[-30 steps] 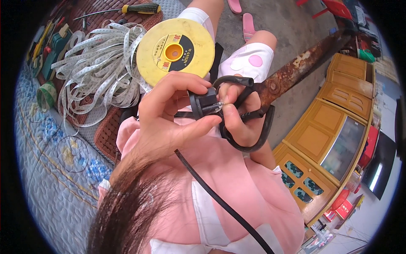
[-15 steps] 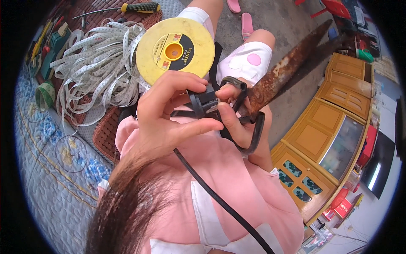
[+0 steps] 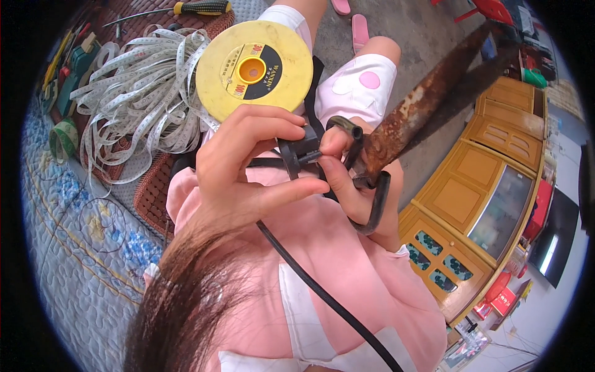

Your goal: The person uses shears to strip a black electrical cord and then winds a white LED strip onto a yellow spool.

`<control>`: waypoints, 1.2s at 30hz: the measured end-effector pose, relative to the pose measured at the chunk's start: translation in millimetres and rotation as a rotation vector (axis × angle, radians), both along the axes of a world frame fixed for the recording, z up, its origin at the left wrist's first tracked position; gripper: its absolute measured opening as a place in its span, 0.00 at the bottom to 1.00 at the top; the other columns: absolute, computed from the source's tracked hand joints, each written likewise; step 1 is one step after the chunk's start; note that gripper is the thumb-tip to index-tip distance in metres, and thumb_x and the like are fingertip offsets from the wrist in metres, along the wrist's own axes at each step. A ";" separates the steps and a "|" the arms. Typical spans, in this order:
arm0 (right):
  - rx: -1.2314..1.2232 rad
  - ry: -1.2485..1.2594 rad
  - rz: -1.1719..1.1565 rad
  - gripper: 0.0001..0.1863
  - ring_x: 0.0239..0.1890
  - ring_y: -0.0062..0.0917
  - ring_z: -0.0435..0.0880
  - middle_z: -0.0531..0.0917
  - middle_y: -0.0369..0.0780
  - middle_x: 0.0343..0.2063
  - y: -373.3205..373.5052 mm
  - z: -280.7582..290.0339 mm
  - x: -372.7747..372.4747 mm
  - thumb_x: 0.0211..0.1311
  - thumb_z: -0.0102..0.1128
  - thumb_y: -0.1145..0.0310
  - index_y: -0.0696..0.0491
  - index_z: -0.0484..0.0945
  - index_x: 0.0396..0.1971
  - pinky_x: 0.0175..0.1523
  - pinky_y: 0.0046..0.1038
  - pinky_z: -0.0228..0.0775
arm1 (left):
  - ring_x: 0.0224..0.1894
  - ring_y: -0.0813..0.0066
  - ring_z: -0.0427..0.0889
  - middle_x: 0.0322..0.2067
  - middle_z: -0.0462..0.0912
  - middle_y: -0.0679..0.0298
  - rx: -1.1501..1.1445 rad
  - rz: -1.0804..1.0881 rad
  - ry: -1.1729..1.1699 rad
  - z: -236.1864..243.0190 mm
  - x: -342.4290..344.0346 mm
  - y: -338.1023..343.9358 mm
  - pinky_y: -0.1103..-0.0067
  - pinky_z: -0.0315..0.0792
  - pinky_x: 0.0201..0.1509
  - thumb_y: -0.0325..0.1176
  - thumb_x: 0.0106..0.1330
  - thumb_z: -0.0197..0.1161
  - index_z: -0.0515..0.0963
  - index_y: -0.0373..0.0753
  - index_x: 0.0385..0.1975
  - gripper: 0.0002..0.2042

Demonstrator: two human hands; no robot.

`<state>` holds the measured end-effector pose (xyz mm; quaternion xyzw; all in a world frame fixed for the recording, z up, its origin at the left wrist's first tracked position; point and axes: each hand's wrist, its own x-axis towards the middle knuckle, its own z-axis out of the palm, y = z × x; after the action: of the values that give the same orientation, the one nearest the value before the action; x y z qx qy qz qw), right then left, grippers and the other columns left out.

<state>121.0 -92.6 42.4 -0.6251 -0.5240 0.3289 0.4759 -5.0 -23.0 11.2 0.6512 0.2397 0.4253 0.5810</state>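
Large rusty shears (image 3: 427, 99): my right hand (image 3: 353, 186) gripping black loop handles, blades angled up and away from hand. Advise firm wrist, blades pointed off body while cutting near fingers.

Black cable (image 3: 322, 297): runs from below, under left hand (image 3: 248, 167), up to black plug (image 3: 297, 152). Left hand clenched on plug, thumb beneath, plug touching right fingertips. Advise short, steady hold close to shears' pivot.

Yellow tape-measure reel (image 3: 254, 68) just above left hand; loose white tape (image 3: 136, 93) spilled out beside it, not wound inside.
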 end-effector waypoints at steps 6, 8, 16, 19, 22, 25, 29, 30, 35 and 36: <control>-0.052 0.127 0.017 0.10 0.18 0.20 0.67 0.66 0.38 0.18 -3.9 1.5 0.4 0.35 0.49 0.85 0.60 0.65 0.23 0.22 0.17 0.58 | 0.32 0.76 0.72 0.30 0.71 0.58 -0.056 -0.101 -0.014 2.1 -2.9 1.3 0.87 0.70 0.28 0.30 0.31 0.68 0.69 0.31 0.27 0.21; -0.040 0.114 0.049 0.11 0.19 0.21 0.67 0.67 0.39 0.22 -7.4 -0.7 1.9 0.34 0.49 0.85 0.60 0.64 0.24 0.23 0.17 0.58 | 0.33 0.76 0.72 0.30 0.70 0.58 -0.090 -0.137 -0.024 3.0 -3.5 1.6 0.87 0.70 0.29 0.30 0.31 0.68 0.69 0.31 0.27 0.21; -0.035 0.100 0.092 0.19 0.27 0.35 0.67 0.67 0.45 0.25 -14.4 -1.6 5.1 0.24 0.48 0.80 0.61 0.62 0.26 0.33 0.24 0.60 | 0.37 0.76 0.70 0.32 0.69 0.61 -0.294 -0.301 -0.008 8.6 -5.2 4.8 0.84 0.68 0.38 0.29 0.32 0.67 0.68 0.32 0.29 0.21; -0.005 0.097 0.109 0.17 0.26 0.33 0.68 0.67 0.44 0.25 -14.9 -1.9 5.0 0.27 0.48 0.82 0.61 0.63 0.26 0.32 0.22 0.60 | 0.37 0.76 0.70 0.31 0.69 0.61 -0.292 -0.329 -0.029 10.2 -5.8 8.1 0.84 0.68 0.38 0.28 0.32 0.67 0.68 0.32 0.29 0.21; -0.062 0.128 0.050 0.11 0.24 0.18 0.67 0.68 0.38 0.22 -13.4 -0.4 0.6 0.38 0.48 0.84 0.60 0.63 0.26 0.29 0.16 0.59 | 0.36 0.76 0.71 0.31 0.69 0.62 -0.291 -0.347 -0.011 9.5 -5.9 9.9 0.83 0.68 0.38 0.26 0.32 0.67 0.68 0.31 0.28 0.20; -0.067 0.335 -0.086 0.09 0.24 0.14 0.66 0.68 0.36 0.22 -17.6 -9.8 -8.0 0.41 0.48 0.83 0.60 0.63 0.27 0.29 0.14 0.59 | 0.35 0.77 0.71 0.30 0.69 0.62 -0.297 -0.356 0.021 8.5 -4.7 10.2 0.83 0.68 0.37 0.25 0.31 0.66 0.68 0.31 0.28 0.20; -0.119 0.330 -0.083 0.11 0.26 0.15 0.66 0.68 0.37 0.23 -23.5 -12.6 -9.1 0.43 0.47 0.83 0.61 0.61 0.30 0.31 0.13 0.59 | 0.35 0.77 0.71 0.30 0.70 0.63 -0.230 -0.374 0.074 9.8 -5.3 12.4 0.83 0.68 0.37 0.24 0.31 0.66 0.68 0.32 0.28 0.19; -0.115 0.329 -0.085 0.11 0.26 0.15 0.66 0.68 0.37 0.23 -23.4 -13.3 -9.5 0.43 0.47 0.83 0.61 0.61 0.30 0.31 0.13 0.59 | 0.35 0.77 0.71 0.30 0.70 0.63 -0.228 -0.377 0.074 10.2 -5.4 12.8 0.83 0.68 0.37 0.24 0.31 0.66 0.68 0.32 0.28 0.19; -0.033 0.278 -0.105 0.09 0.27 0.15 0.67 0.66 0.36 0.23 -22.2 -12.3 -14.5 0.43 0.46 0.83 0.59 0.61 0.27 0.32 0.13 0.59 | 0.36 0.76 0.71 0.31 0.70 0.62 -0.213 -0.437 0.105 11.5 -6.4 16.5 0.83 0.69 0.37 0.23 0.32 0.65 0.68 0.32 0.27 0.19; -0.034 0.278 -0.102 0.09 0.27 0.15 0.67 0.66 0.36 0.23 -22.4 -12.5 -16.2 0.43 0.46 0.83 0.59 0.61 0.27 0.32 0.13 0.59 | 0.36 0.76 0.71 0.31 0.70 0.62 -0.214 -0.435 0.105 11.7 -6.8 16.5 0.83 0.69 0.37 0.23 0.32 0.65 0.68 0.32 0.27 0.19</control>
<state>104.8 -115.0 30.0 -0.6073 -0.4148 0.3965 0.5494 -11.8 -6.6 22.9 0.6437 0.1676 0.2280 0.7111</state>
